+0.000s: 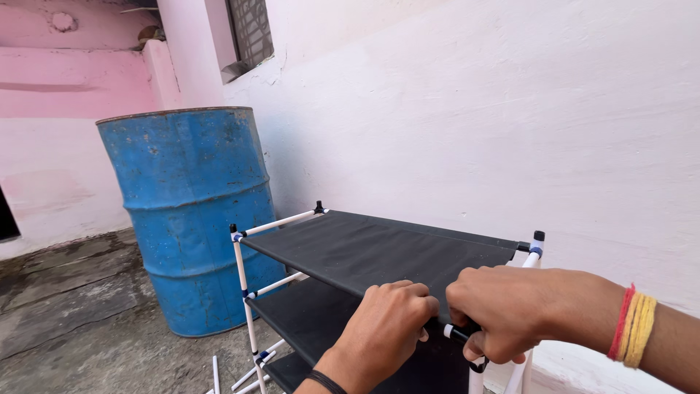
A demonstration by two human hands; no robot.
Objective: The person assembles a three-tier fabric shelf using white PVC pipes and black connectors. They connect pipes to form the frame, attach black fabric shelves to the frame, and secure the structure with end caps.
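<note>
1. Head view: I see a blue drum (193,219) at ten o'clock, standing just beside the rack's far left post.
2. At centre stands the rack (379,252), its black fabric shelf running from ten o'clock toward four.
3. My left hand (390,325) is clenched on the shelf's near edge.
4. My right hand (503,310) is closed around the near-right corner tube, knuckles almost touching the left.

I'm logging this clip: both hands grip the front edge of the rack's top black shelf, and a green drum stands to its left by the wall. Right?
Not quite: the drum is blue, not green, as the head view shows. The rest holds: the left hand and right hand both grip the front edge of the top black shelf of the rack, with the drum to its left by the wall.
</note>
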